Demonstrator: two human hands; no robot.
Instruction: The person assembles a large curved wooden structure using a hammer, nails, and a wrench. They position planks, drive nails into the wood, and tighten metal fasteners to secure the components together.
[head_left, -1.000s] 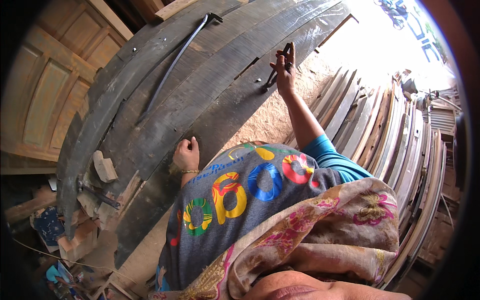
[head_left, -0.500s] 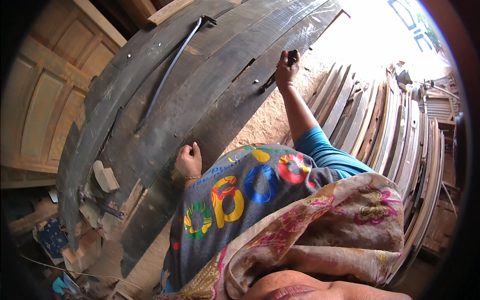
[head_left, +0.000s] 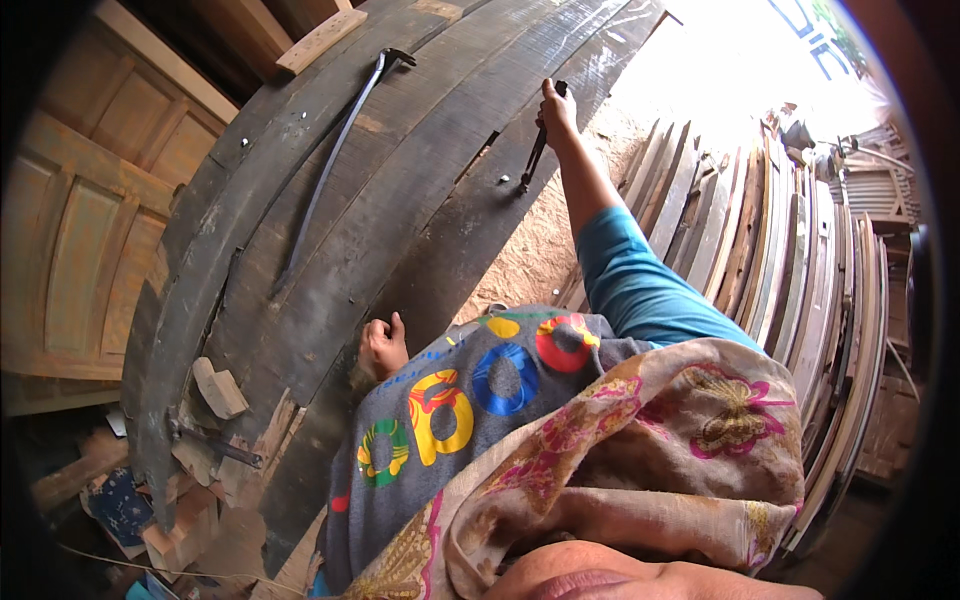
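Note:
My right hand point(head_left: 558, 108) is stretched out over the right-hand edge of the dark plank surface point(head_left: 440, 235), closed round the handles of long dark pliers point(head_left: 535, 158). Their lower end meets the wood near that edge, beside a small white spot point(head_left: 504, 180). Closer to my body, my left hand point(head_left: 383, 347) rests on the planks with fingers curled in and thumb raised; whatever it may hold is hidden. A long bent pry bar point(head_left: 335, 160) lies across the boards left of both hands, its hooked end far away.
Loose wood blocks point(head_left: 220, 388) and a dark metal bar point(head_left: 225, 445) lie at the near left. Panelled wooden doors point(head_left: 80, 250) stand on the left. To the right is a stack of long boards point(head_left: 740, 230), with sandy ground point(head_left: 530, 245) between it and the planks.
My right hand has shifted away and a little left, tilting the pliers so more of their length shows. My left hand stays curled on the planks. The whole view has shifted slightly.

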